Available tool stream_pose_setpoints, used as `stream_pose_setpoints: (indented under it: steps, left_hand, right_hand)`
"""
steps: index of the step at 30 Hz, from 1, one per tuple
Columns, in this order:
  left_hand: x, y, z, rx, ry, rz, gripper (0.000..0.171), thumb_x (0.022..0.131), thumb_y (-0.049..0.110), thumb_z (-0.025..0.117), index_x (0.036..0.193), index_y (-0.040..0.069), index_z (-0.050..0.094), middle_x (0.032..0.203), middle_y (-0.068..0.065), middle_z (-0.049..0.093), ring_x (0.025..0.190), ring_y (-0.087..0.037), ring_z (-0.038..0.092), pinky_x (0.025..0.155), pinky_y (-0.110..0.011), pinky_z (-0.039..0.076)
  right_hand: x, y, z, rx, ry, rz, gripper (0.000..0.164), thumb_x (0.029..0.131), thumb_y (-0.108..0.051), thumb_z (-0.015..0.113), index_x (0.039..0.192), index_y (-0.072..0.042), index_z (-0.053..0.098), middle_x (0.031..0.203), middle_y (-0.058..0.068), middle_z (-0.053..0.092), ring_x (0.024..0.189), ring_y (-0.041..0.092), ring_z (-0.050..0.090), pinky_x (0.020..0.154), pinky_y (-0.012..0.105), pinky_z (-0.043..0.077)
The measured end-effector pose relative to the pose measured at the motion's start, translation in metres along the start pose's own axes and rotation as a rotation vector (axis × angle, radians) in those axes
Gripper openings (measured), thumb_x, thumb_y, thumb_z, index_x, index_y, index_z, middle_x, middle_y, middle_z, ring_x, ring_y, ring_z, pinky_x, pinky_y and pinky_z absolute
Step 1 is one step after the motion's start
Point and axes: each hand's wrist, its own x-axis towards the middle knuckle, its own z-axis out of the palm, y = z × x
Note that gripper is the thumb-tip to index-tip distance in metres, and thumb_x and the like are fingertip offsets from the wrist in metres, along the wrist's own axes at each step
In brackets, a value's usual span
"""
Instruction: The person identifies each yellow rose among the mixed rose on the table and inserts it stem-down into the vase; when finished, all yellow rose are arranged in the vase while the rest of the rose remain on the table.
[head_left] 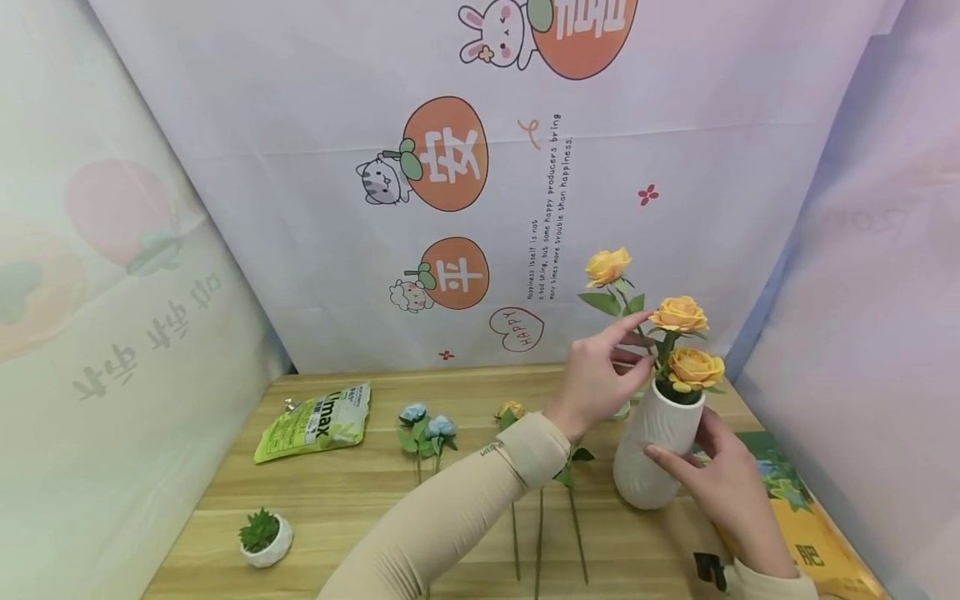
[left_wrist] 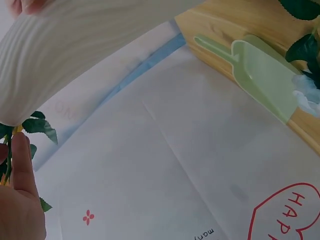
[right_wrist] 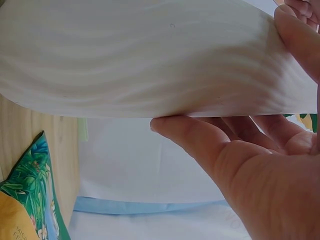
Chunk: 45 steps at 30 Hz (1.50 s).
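My right hand (head_left: 738, 492) grips the side of a white ribbed vase (head_left: 648, 454), thumb on the front. That vase fills the upper part of the right wrist view, with my right hand's fingers (right_wrist: 195, 140) against its wall. Two yellow roses (head_left: 693, 367) stand in its mouth. Just above the rim, my left hand (head_left: 607, 375) pinches the stem of another yellow rose (head_left: 609, 267), whose bloom leans to the left. The stem's lower end is hidden. In the left wrist view, my left hand (left_wrist: 22, 200) shows beside green leaves at the vase's mouth.
Blue roses (head_left: 438, 427) and a yellow rose (head_left: 512, 410) lie on the wooden table (head_left: 360, 508). Farther left are a green pouch (head_left: 318, 425) and a small potted succulent (head_left: 266, 537). A light-green dustpan (left_wrist: 260, 75) lies behind; a yellow-green bag (head_left: 810, 525) is at the right.
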Motion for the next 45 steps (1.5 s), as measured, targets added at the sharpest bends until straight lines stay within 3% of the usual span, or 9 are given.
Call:
stream_pose_setpoints:
  steps: [6, 11, 16, 22, 30, 37, 45]
  left_hand:
    - [-0.008, -0.002, 0.003, 0.104, -0.091, 0.039, 0.049, 0.102, 0.005, 0.071, 0.149, 0.002, 0.060, 0.120, -0.011, 0.079, 0.097, 0.000, 0.075, 0.081, -0.007, 0.055]
    - [-0.015, -0.003, 0.004, 0.171, -0.139, 0.092, 0.035, 0.105, 0.009, 0.070, 0.139, 0.001, 0.067, 0.129, -0.011, 0.076, 0.103, -0.003, 0.076, 0.086, -0.006, 0.053]
    - [-0.019, -0.004, 0.003, 0.136, -0.145, 0.095, 0.030, 0.106, 0.009, 0.068, 0.136, 0.004, 0.069, 0.125, -0.009, 0.077, 0.104, -0.001, 0.074, 0.085, -0.006, 0.053]
    - [-0.024, -0.007, -0.005, 0.087, -0.143, 0.059, 0.036, 0.106, 0.009, 0.068, 0.142, 0.009, 0.066, 0.121, -0.008, 0.079, 0.102, 0.004, 0.072, 0.084, -0.008, 0.055]
    - [-0.033, -0.011, -0.015, 0.031, -0.108, 0.050, 0.041, 0.106, 0.011, 0.070, 0.146, 0.006, 0.062, 0.118, -0.010, 0.079, 0.099, 0.001, 0.074, 0.084, -0.012, 0.058]
    - [-0.047, -0.024, -0.036, -0.018, -0.080, -0.032, 0.046, 0.106, 0.011, 0.071, 0.150, 0.014, 0.060, 0.120, -0.007, 0.079, 0.097, -0.002, 0.076, 0.080, -0.016, 0.061]
    - [-0.067, -0.040, -0.067, -0.083, -0.009, -0.173, 0.053, 0.104, 0.010, 0.074, 0.153, 0.021, 0.059, 0.123, -0.008, 0.078, 0.101, -0.007, 0.076, 0.086, -0.024, 0.063]
  right_hand:
    - [0.000, 0.001, 0.001, 0.003, 0.002, -0.014, 0.104, 0.093, -0.059, 0.081, 0.169, -0.007, 0.031, 0.159, 0.029, 0.048, 0.139, 0.053, 0.052, 0.100, 0.068, 0.055]
    - [0.000, 0.001, 0.000, 0.002, 0.009, -0.033, 0.101, 0.094, -0.057, 0.081, 0.168, -0.008, 0.033, 0.157, 0.029, 0.050, 0.138, 0.052, 0.053, 0.098, 0.068, 0.056]
    - [0.001, 0.001, 0.000, 0.007, -0.003, -0.022, 0.102, 0.094, -0.057, 0.081, 0.169, -0.008, 0.032, 0.158, 0.029, 0.049, 0.139, 0.052, 0.052, 0.100, 0.069, 0.055]
    - [0.001, 0.001, -0.001, 0.002, -0.013, -0.008, 0.105, 0.093, -0.059, 0.081, 0.169, -0.007, 0.031, 0.159, 0.029, 0.048, 0.139, 0.053, 0.051, 0.099, 0.068, 0.056]
    - [0.001, -0.001, 0.000, -0.004, 0.005, -0.020, 0.101, 0.093, -0.057, 0.082, 0.166, -0.006, 0.035, 0.156, 0.030, 0.051, 0.138, 0.053, 0.053, 0.098, 0.067, 0.057]
    - [0.001, 0.000, 0.001, -0.007, 0.017, -0.028, 0.098, 0.093, -0.057, 0.082, 0.165, -0.006, 0.038, 0.153, 0.029, 0.053, 0.136, 0.052, 0.055, 0.097, 0.068, 0.057]
    - [0.002, 0.002, 0.001, -0.005, 0.014, -0.032, 0.098, 0.093, -0.056, 0.083, 0.165, -0.007, 0.038, 0.151, 0.029, 0.055, 0.135, 0.051, 0.055, 0.097, 0.066, 0.058]
